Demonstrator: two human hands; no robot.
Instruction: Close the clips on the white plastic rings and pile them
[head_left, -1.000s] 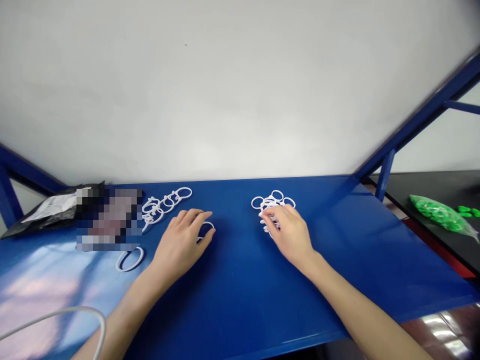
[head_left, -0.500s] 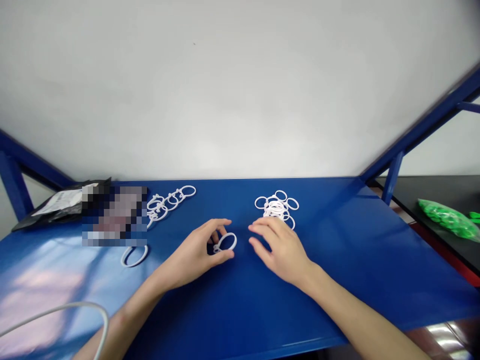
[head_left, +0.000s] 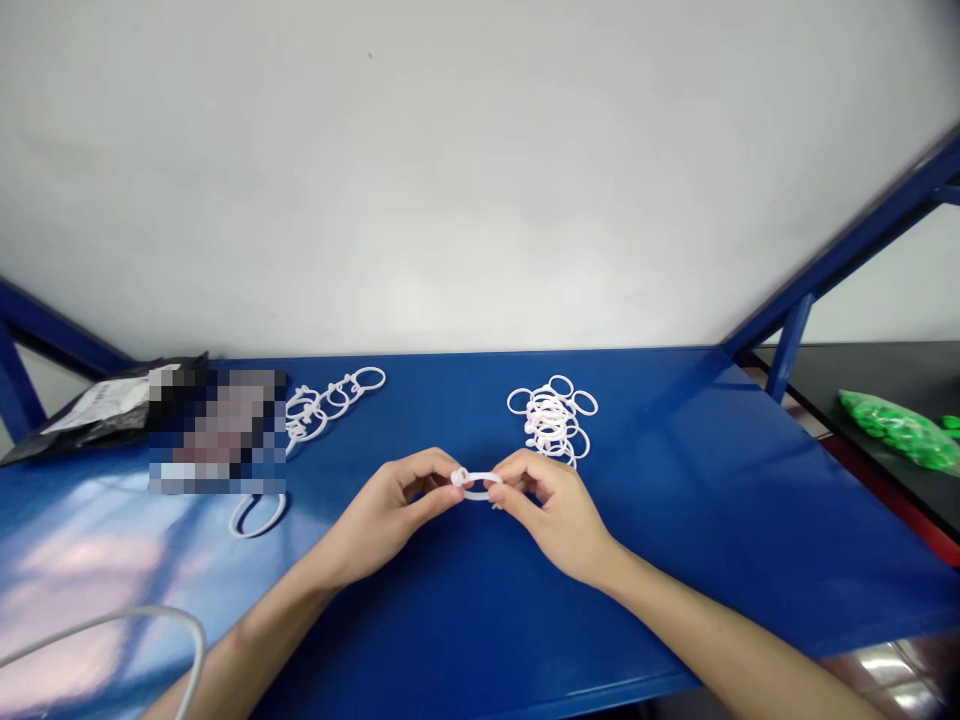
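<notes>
A white curtain ring [head_left: 480, 494] with a small eyelet is held between both hands above the blue table, tilted so that it looks narrow. My left hand [head_left: 401, 505] pinches its left end by the eyelet, thumb and fingers closed. On the other side, my right hand [head_left: 559, 510] grips the ring's right end between thumb and fingertips. Just beyond my right hand lies a pile of white rings [head_left: 551, 415]. Another group of linked or overlapping white rings [head_left: 330, 402] rests at the back left.
A black package with a white label [head_left: 105, 405] lies at the left beside a blurred-out item [head_left: 225, 420]. Nearer are a white loop [head_left: 259, 518] and a pale cable [head_left: 142, 612]. Blue frame bars [head_left: 791, 345] flank the table; a bag of green pieces [head_left: 900, 430] lies far right.
My right hand has moved left and down and closed on the ring. My left hand now pinches the ring, which has turned from upright to nearly edge-on.
</notes>
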